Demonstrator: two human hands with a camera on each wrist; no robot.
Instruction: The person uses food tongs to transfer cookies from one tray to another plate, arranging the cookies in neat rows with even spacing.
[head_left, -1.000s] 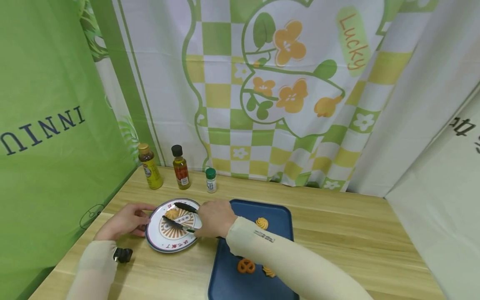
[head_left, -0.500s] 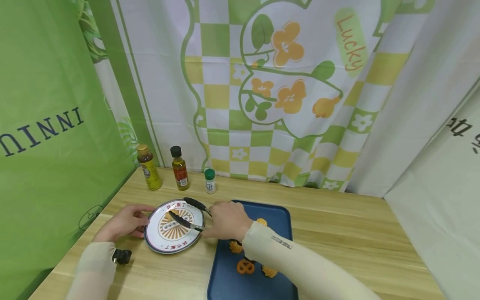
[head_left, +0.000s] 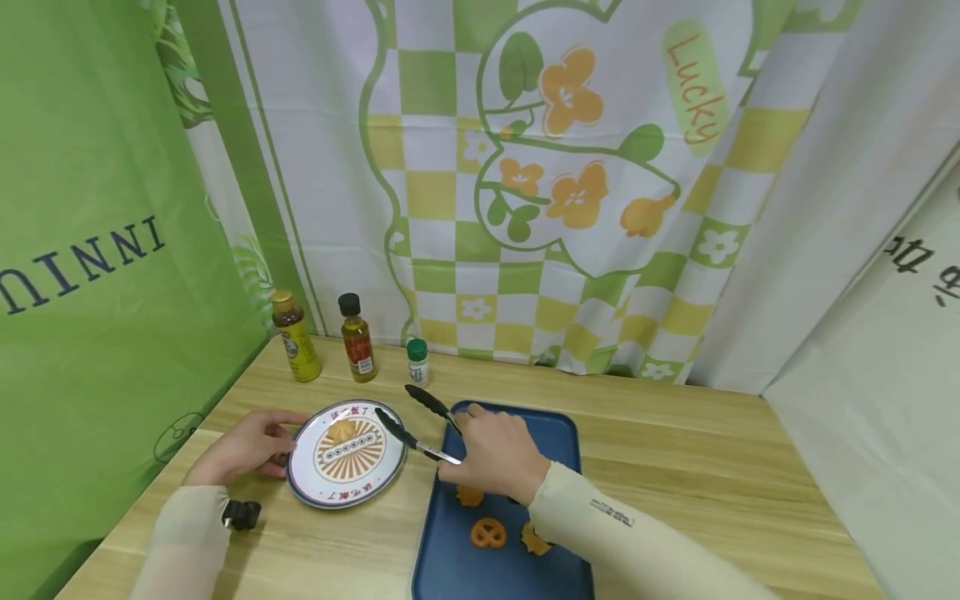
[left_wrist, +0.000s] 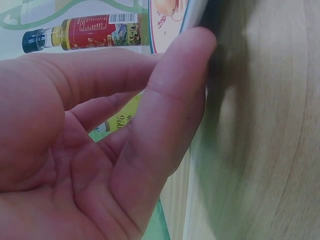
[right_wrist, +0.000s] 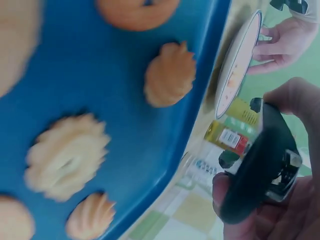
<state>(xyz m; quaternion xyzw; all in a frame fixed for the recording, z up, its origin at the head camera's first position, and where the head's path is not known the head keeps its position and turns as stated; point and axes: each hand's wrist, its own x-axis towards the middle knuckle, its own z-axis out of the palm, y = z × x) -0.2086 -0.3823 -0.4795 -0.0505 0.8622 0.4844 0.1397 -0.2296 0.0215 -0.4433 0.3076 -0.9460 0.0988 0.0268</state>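
Your right hand (head_left: 491,454) hovers over the near left part of the blue rectangular plastic tray (head_left: 558,433), fingers curled round the handles of the black-tipped metal tongs (head_left: 416,421); the tong arms stand apart with nothing between them, their tips reaching toward the round white plate with the orange sunburst print (head_left: 347,454). Your left hand (head_left: 242,446) rests on the light wooden table (head_left: 675,475) with its fingers fairly straight, fingertips touching the plate's left rim. One golden swirled cookie (head_left: 341,431) lies on the far part of the plate. On the tray, just below your right hand, sit an orange pretzel-shaped cookie (head_left: 488,532) and two golden swirled cookies (head_left: 536,542), partly hidden by your wrist and sleeve; the right wrist view shows more of them on the blue surface. Behind the plate, along the curtain, stand a yellow-labelled bottle with a gold cap (head_left: 296,336), a red-labelled oil bottle with a black cap (head_left: 357,338) and a small green-capped shaker (head_left: 417,362)
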